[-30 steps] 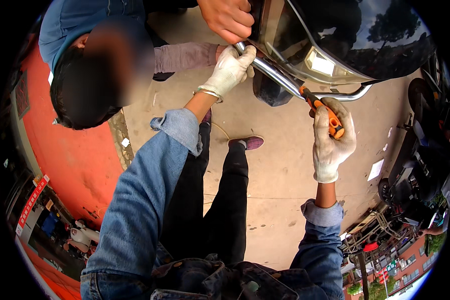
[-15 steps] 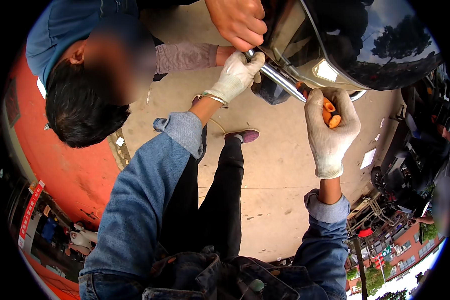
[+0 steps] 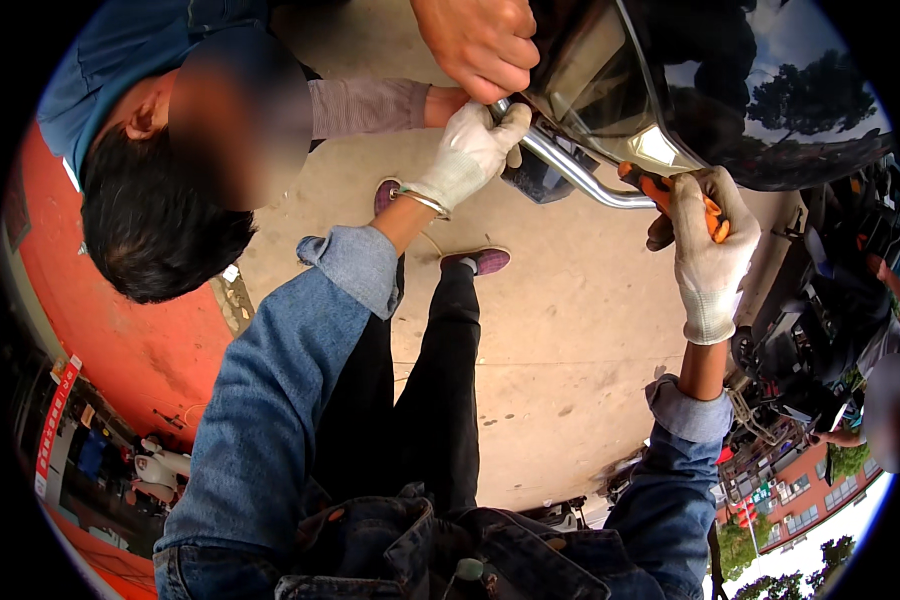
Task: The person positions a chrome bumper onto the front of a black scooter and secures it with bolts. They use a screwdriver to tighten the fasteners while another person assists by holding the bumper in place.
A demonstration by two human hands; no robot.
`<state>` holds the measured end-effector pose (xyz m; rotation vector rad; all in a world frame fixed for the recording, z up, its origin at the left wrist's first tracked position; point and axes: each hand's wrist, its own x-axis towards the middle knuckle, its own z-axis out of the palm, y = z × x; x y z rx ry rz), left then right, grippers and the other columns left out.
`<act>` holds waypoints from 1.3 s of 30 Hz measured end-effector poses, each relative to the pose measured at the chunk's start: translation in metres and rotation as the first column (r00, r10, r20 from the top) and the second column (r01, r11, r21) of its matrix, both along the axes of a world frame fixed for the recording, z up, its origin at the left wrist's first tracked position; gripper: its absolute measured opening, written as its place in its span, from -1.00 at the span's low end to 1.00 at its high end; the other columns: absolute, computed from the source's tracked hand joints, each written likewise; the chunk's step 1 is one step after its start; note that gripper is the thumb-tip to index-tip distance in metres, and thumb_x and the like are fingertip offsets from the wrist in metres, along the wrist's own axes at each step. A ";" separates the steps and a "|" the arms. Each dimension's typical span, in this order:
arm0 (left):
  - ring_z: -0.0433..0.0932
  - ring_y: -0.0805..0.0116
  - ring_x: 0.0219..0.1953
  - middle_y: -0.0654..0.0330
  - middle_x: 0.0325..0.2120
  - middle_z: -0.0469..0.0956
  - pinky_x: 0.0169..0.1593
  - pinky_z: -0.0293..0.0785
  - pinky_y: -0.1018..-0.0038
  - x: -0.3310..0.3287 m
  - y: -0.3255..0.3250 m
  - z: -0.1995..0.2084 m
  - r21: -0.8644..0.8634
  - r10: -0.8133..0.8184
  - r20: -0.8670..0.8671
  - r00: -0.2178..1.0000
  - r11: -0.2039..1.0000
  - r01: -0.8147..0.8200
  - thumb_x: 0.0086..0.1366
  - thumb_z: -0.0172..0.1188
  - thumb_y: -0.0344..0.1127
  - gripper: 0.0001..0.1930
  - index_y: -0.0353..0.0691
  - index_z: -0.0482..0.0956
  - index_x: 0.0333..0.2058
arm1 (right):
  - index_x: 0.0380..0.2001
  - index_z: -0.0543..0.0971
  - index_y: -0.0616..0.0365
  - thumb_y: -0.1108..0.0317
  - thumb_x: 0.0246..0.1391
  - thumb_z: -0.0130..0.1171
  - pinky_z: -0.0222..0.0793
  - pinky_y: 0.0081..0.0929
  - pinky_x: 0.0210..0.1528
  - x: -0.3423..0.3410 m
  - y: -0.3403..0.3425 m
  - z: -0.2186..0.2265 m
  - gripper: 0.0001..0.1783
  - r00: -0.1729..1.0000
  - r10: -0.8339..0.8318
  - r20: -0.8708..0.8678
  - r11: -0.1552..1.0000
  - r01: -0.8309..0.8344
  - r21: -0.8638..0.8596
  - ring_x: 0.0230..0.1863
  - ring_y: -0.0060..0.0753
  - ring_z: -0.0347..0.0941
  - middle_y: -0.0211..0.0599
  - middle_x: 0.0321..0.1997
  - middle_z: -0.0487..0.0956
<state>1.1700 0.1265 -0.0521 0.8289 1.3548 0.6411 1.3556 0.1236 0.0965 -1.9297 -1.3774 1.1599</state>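
A bent silver metal bar (image 3: 575,172) runs in front of a dark glossy vehicle panel (image 3: 660,95). My left hand (image 3: 475,155), in a white knitted glove, is closed around the bar's upper left part. Gloved in white too, my right hand (image 3: 715,240) grips an orange-and-black hand tool (image 3: 657,186) at the bar's right bend. The tool's far end lies close to the bar; whether it touches cannot be told. Just above my left glove, another person's bare hand (image 3: 482,48) is curled at the bar's upper end.
A co-worker in blue (image 3: 120,70) leans in from the left, one sleeved arm (image 3: 370,108) stretched toward my left glove. Below lies a concrete floor (image 3: 530,370), with a red floor area (image 3: 135,330) at left. Parked two-wheelers (image 3: 830,290) stand at right.
My right hand has moved rightward along the bar with the orange-and-black hand tool, out to the bend. My left hand and the other person's bare hand hold about the same places.
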 end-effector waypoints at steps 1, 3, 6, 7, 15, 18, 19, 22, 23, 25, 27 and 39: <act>0.26 0.60 -0.80 0.30 -0.80 0.39 -0.70 0.15 0.60 -0.001 0.000 0.000 0.002 0.002 -0.002 1.000 1.000 -0.002 0.25 0.04 0.04 -0.56 -0.22 0.39 -0.60 | -0.49 0.44 0.31 0.39 0.10 0.06 0.29 -0.76 -0.69 0.000 0.001 -0.001 -0.82 1.000 0.007 0.002 1.000 -0.007 -0.002 -0.71 -0.69 0.39 -0.38 -0.67 0.43; 0.26 0.60 -0.81 0.29 -0.80 0.40 -0.71 0.14 0.60 0.001 0.001 0.000 0.001 0.003 0.004 1.000 1.000 -0.003 0.26 0.04 0.04 -0.56 -0.22 0.39 -0.60 | -0.50 0.43 0.30 0.39 0.10 0.07 0.29 -0.76 -0.70 0.001 0.003 -0.001 -0.81 1.000 0.019 0.014 1.000 -0.019 -0.001 -0.71 -0.69 0.40 -0.38 -0.68 0.43; 0.25 0.60 -0.82 0.28 -0.79 0.42 -0.72 0.14 0.60 0.002 0.003 0.000 0.000 -0.008 0.004 1.000 1.000 0.008 0.26 0.03 0.03 -0.56 -0.22 0.39 -0.61 | -0.52 0.43 0.29 0.38 0.09 0.07 0.31 -0.77 -0.69 0.001 0.004 0.000 -0.81 1.000 0.017 0.025 1.000 -0.017 0.004 -0.72 -0.68 0.40 -0.38 -0.70 0.42; 0.25 0.59 -0.82 0.28 -0.79 0.42 -0.73 0.13 0.59 0.002 0.003 -0.001 0.009 -0.019 0.000 1.000 1.000 0.019 0.26 0.03 0.02 -0.56 -0.22 0.39 -0.61 | -0.52 0.42 0.28 0.38 0.09 0.07 0.31 -0.76 -0.69 0.001 0.005 0.000 -0.80 1.000 0.013 0.026 1.000 -0.013 0.000 -0.72 -0.68 0.40 -0.39 -0.70 0.42; 0.37 0.49 -0.71 0.22 -0.75 0.45 -0.62 0.26 0.50 0.000 0.005 0.002 -0.072 -0.033 0.009 0.999 0.997 0.034 0.24 0.07 -0.06 -0.65 -0.29 0.42 -0.43 | -0.54 0.41 0.27 0.36 0.07 0.08 0.33 -0.75 -0.70 0.001 0.012 0.002 -0.79 1.000 -0.006 0.019 0.999 0.007 -0.033 -0.72 -0.68 0.41 -0.39 -0.71 0.42; 0.34 0.51 -0.74 0.24 -0.77 0.44 -0.64 0.24 0.51 0.001 0.005 0.006 -0.091 -0.021 -0.025 0.999 0.996 0.018 0.24 0.05 -0.05 -0.62 -0.29 0.44 -0.52 | -0.55 0.41 0.26 0.35 0.06 0.07 0.33 -0.76 -0.70 0.000 0.016 0.005 -0.79 1.000 -0.022 0.016 0.998 0.023 -0.063 -0.72 -0.67 0.41 -0.39 -0.72 0.42; 0.33 0.51 -0.75 0.25 -0.78 0.43 -0.65 0.23 0.52 0.000 0.005 0.007 -0.108 -0.023 -0.029 0.999 0.994 0.019 0.24 0.05 -0.05 -0.61 -0.29 0.44 -0.56 | -0.56 0.41 0.27 0.35 0.06 0.07 0.32 -0.76 -0.70 0.000 0.017 0.003 -0.78 1.000 -0.026 0.007 0.997 0.026 -0.066 -0.72 -0.67 0.41 -0.39 -0.72 0.42; 0.31 0.51 -0.78 0.26 -0.79 0.42 -0.67 0.22 0.53 0.002 0.005 0.010 -0.116 -0.035 0.016 0.999 0.993 0.037 0.25 0.05 -0.04 -0.56 -0.28 0.44 -0.65 | -0.57 0.41 0.27 0.35 0.06 0.07 0.32 -0.76 -0.72 0.002 0.019 0.005 -0.77 0.999 -0.033 0.012 0.997 0.034 -0.073 -0.73 -0.67 0.40 -0.39 -0.74 0.41; 0.31 0.51 -0.79 0.27 -0.80 0.42 -0.68 0.21 0.54 0.000 0.004 0.011 -0.112 -0.039 0.034 0.999 0.993 0.043 0.25 0.04 -0.04 -0.55 -0.28 0.44 -0.68 | -0.58 0.41 0.27 0.35 0.06 0.06 0.31 -0.76 -0.72 0.001 0.019 0.005 -0.77 0.999 -0.039 0.006 0.997 0.040 -0.073 -0.74 -0.68 0.40 -0.39 -0.74 0.41; 0.31 0.51 -0.79 0.27 -0.79 0.43 -0.68 0.21 0.54 -0.003 0.005 0.015 -0.133 -0.073 0.017 0.997 0.988 0.075 0.25 0.04 -0.04 -0.55 -0.27 0.44 -0.67 | -0.59 0.40 0.27 0.36 0.06 0.06 0.31 -0.75 -0.72 -0.002 0.017 0.006 -0.77 0.999 -0.053 -0.005 0.996 0.052 -0.071 -0.74 -0.68 0.39 -0.39 -0.74 0.41; 0.32 0.51 -0.79 0.26 -0.79 0.43 -0.69 0.21 0.55 -0.004 0.006 0.018 -0.152 -0.080 0.008 0.997 0.985 0.081 0.25 0.04 -0.04 -0.56 -0.27 0.43 -0.66 | -0.59 0.39 0.26 0.36 0.06 0.05 0.30 -0.75 -0.73 -0.002 0.018 0.006 -0.77 0.999 -0.053 -0.012 0.996 0.052 -0.078 -0.74 -0.69 0.38 -0.39 -0.74 0.40; 0.33 0.52 -0.79 0.27 -0.79 0.43 -0.70 0.21 0.55 0.000 0.004 0.013 -0.159 -0.072 -0.004 0.997 0.985 0.071 0.26 0.01 -0.01 -0.56 -0.24 0.44 -0.65 | -0.60 0.38 0.24 0.37 0.04 0.07 0.28 -0.74 -0.74 -0.002 0.016 0.001 -0.78 0.997 -0.083 -0.005 0.994 0.082 -0.076 -0.75 -0.68 0.37 -0.40 -0.75 0.40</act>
